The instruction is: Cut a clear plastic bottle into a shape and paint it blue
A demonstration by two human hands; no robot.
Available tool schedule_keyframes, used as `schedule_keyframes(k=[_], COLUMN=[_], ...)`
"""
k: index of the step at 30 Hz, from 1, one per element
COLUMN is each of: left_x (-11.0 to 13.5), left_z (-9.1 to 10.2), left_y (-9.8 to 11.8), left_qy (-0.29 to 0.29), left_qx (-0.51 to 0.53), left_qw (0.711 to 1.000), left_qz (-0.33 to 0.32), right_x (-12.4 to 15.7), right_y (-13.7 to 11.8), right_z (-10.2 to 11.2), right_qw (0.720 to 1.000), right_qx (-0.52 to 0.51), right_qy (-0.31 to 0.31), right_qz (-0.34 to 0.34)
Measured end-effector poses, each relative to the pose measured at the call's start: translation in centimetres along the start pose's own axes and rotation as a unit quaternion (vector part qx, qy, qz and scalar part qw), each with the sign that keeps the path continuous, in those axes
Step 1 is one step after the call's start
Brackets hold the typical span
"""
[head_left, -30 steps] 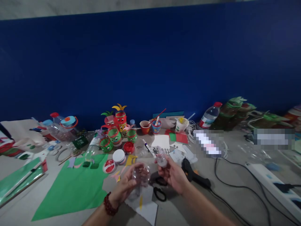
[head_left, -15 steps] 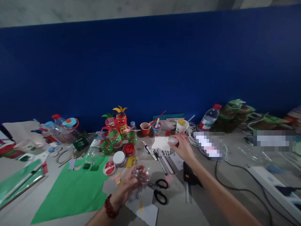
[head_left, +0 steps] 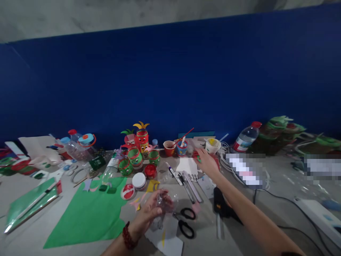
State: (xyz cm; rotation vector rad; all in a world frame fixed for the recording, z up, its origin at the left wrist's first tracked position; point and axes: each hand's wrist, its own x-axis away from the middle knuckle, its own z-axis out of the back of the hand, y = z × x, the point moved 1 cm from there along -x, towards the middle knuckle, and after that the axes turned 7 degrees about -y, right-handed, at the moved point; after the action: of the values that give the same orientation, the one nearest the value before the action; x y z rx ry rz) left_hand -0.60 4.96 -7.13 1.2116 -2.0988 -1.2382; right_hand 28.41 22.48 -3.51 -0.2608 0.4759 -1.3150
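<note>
My left hand (head_left: 151, 209) is closed around a clear plastic bottle piece (head_left: 172, 202), above scraps of white paper. My right hand (head_left: 206, 161) reaches to the back of the table, its fingers apart over a red sheet (head_left: 216, 160). Just beyond its fingertips a small clear object (head_left: 190, 151) stands beside the blue cup (head_left: 182, 148); its kind is hard to make out. Black-handled scissors (head_left: 188, 222) lie right of my left hand. A black glue gun (head_left: 221, 204) rests under my right forearm.
Green felt (head_left: 87, 209) covers the left of the table. Decorated pineapple-like cups (head_left: 134, 158), a white-lidded jar (head_left: 139, 181) and a red paint pot (head_left: 150, 171) stand mid-left. Pens (head_left: 190, 186) lie centrally. A water bottle (head_left: 246, 138), cables and a power strip (head_left: 319, 217) are on the right.
My right hand has moved back over the red sheet and let go of a small clear object. The left hand keeps the bottle piece. The view has swung slightly left.
</note>
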Motion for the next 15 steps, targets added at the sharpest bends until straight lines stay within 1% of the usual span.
schedule_keyframes(k=[2, 5, 6, 7, 8, 9, 12, 15], left_x=[-0.2, -0.4, -0.4, -0.4, -0.4, -0.3, -0.1, 0.0], left_z=[-0.1, -0.5, -0.6, -0.7, -0.8, -0.9, -1.0, -1.2], left_y=[0.1, 0.2, 0.3, 0.3, 0.3, 0.3, 0.3, 0.5], left_qy=[-0.012, -0.030, -0.031, -0.029, -0.026, -0.022, -0.008, 0.005], left_qx=[-0.023, -0.053, -0.058, -0.062, -0.064, -0.063, -0.054, -0.045], left_qw=[1.000, 0.998, 0.998, 0.998, 0.998, 0.998, 0.999, 0.999], left_qz=[-0.004, -0.012, -0.015, -0.016, -0.014, -0.009, 0.003, -0.006], right_x=[2.5, 7.1, 8.6, 10.0, 11.2, 12.3, 14.5, 15.8], right_y=[-0.9, -3.2, -4.1, -5.0, -5.7, -6.4, -7.6, -7.9], right_z=[0.3, 0.4, 0.4, 0.3, 0.2, 0.1, -0.1, -0.4], right_qw=[1.000, 0.993, 0.987, 0.972, 0.957, 0.950, 0.949, 0.955], right_qx=[-0.018, -0.066, -0.094, -0.157, -0.206, -0.229, -0.208, -0.153], right_qy=[-0.019, -0.079, -0.112, -0.156, -0.187, -0.197, -0.214, -0.229], right_qz=[0.016, 0.049, 0.067, 0.078, 0.082, 0.078, 0.096, 0.111])
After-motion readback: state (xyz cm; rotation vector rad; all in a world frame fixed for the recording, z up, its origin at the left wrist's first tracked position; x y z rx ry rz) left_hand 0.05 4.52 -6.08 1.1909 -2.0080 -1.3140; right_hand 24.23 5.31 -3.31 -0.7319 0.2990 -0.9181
